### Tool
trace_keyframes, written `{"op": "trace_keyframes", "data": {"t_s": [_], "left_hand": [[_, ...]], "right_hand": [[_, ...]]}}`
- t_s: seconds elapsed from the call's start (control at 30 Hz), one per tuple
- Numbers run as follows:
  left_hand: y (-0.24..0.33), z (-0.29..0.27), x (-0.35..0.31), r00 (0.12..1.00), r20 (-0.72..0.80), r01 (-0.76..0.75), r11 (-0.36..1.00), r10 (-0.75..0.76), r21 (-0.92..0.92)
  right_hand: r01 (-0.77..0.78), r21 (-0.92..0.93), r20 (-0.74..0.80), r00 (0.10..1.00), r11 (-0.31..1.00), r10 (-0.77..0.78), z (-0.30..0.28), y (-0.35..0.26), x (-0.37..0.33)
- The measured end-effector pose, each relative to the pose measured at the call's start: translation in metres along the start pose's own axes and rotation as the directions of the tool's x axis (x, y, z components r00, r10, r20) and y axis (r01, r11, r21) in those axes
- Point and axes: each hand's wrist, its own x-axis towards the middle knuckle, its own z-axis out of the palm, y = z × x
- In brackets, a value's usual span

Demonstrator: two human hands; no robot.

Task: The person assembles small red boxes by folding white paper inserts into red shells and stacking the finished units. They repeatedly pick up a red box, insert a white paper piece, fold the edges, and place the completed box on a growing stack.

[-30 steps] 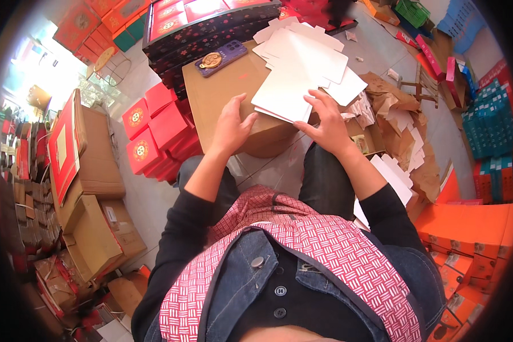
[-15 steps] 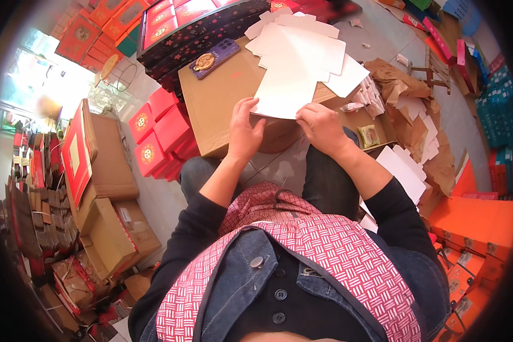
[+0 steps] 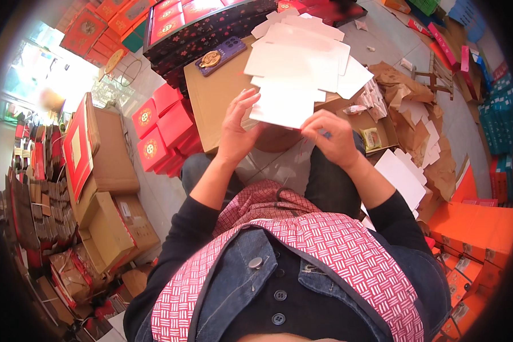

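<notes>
A pile of white die-cut card blanks (image 3: 302, 48) lies on a brown cardboard box (image 3: 211, 97) in front of my knees. The nearest blank (image 3: 286, 105) reaches past the box's near edge. At its right near corner, my right hand (image 3: 332, 139) pinches the card between thumb and fingers. My left hand (image 3: 236, 130) stands at the blank's left edge, fingers stretched upward and thumb apart. Its fingertips are beside or just touching the card; I cannot tell which.
A purple phone (image 3: 221, 56) lies on the box's far left. Red gift boxes (image 3: 164, 128) are stacked to the left, before patterned trays (image 3: 208, 28). Brown paper (image 3: 402, 85), a wrapped snack (image 3: 371, 138) and more white blanks (image 3: 402, 174) lie right. Orange boxes (image 3: 473, 222) stand at lower right.
The nearest blank has shifted on the pile and its outline looks different. My right hand has moved slightly right and nearer; my left fingers have lifted and spread.
</notes>
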Motion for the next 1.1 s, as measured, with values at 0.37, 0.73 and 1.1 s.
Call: {"op": "trace_keyframes", "data": {"t_s": [0.37, 0.73, 1.1], "left_hand": [[0.019, -0.023, -0.002, 0.999, -0.026, 0.026, 0.842, -0.048, -0.539], [0.088, 0.014, -0.028, 0.649, 0.697, 0.711, 0.570, -0.305, -0.413], [0.085, 0.062, -0.077, 0.748, 0.591, 0.626, 0.617, -0.302, -0.476]], "right_hand": [[-0.290, 0.361, 0.008, 0.951, 0.886, 0.308, -0.019, -0.033, -0.042], [-0.427, 0.807, 0.590, 0.605, -0.408, 0.534, -0.056, 0.006, -0.055], [-0.924, 0.247, 0.592, 0.382, 0.291, 0.710, -0.090, -0.060, -0.053]]}}
